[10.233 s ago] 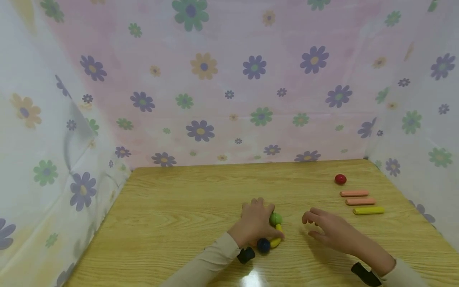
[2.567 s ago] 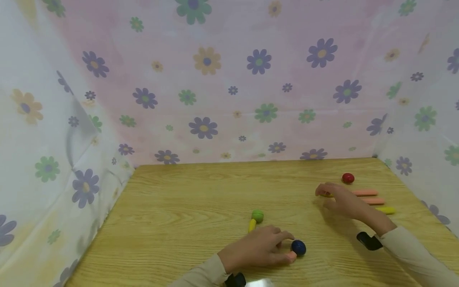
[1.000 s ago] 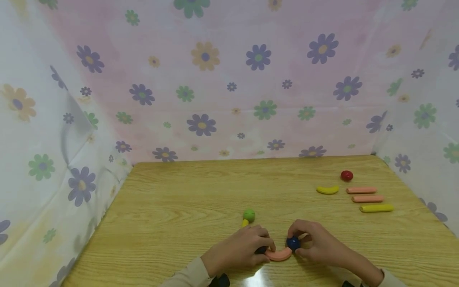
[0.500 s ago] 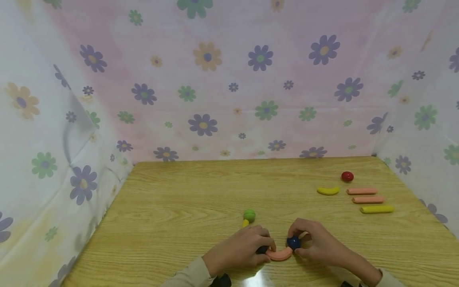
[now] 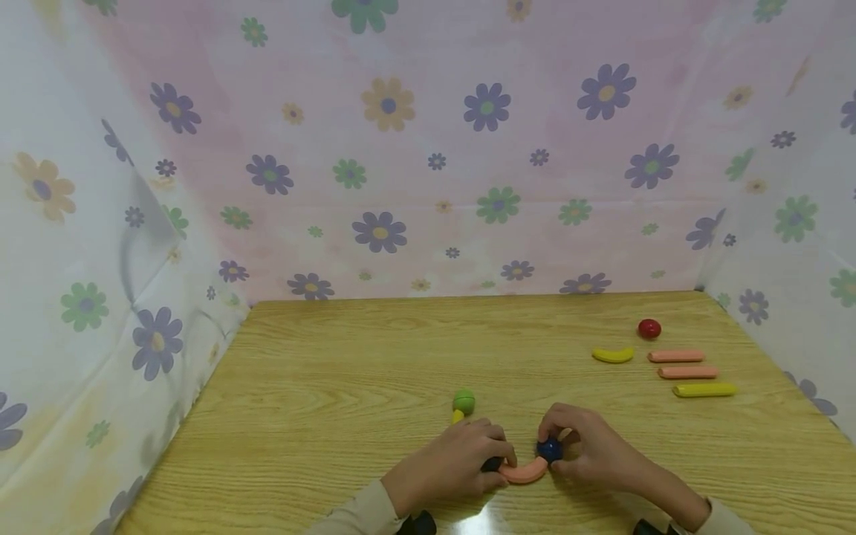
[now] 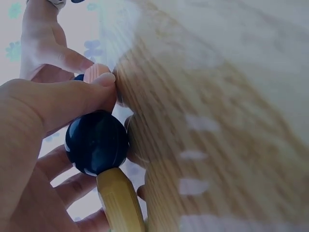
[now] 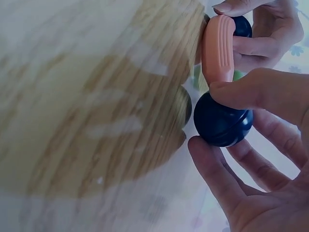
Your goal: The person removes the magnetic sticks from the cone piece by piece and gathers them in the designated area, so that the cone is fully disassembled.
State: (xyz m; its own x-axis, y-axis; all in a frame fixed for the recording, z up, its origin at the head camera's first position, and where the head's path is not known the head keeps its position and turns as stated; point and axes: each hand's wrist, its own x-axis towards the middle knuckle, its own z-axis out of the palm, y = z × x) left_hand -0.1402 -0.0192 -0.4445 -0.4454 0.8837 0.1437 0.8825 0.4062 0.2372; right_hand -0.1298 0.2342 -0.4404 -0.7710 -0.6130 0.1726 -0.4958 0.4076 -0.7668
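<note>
Near the table's front, my left hand (image 5: 455, 462) pinches the left end of a curved, grooved pink toy rod (image 5: 524, 472) between thumb and finger. A dark blue ball (image 6: 96, 142) sits against that end, partly hidden by the hand in the head view; a yellow rod (image 6: 119, 200) touches the ball. My right hand (image 5: 595, 452) grips another dark blue ball (image 7: 223, 118) at the pink rod's right end, with the thumb where ball and rod meet. Behind my left hand, a green ball (image 5: 464, 402) touches a yellow rod end, the remainder of which is hidden.
At the right rear of the wooden table (image 5: 348, 371) lie a red ball (image 5: 649, 328), a curved yellow rod (image 5: 613, 355), two straight pink rods (image 5: 677, 356) and a straight yellow rod (image 5: 705, 390). Flowered cloth (image 5: 428, 186) walls the back and sides.
Since 2.6 s ago, my right hand has left the curved yellow rod by the red ball and come to the right blue ball. Over the last second both hands have stayed almost still.
</note>
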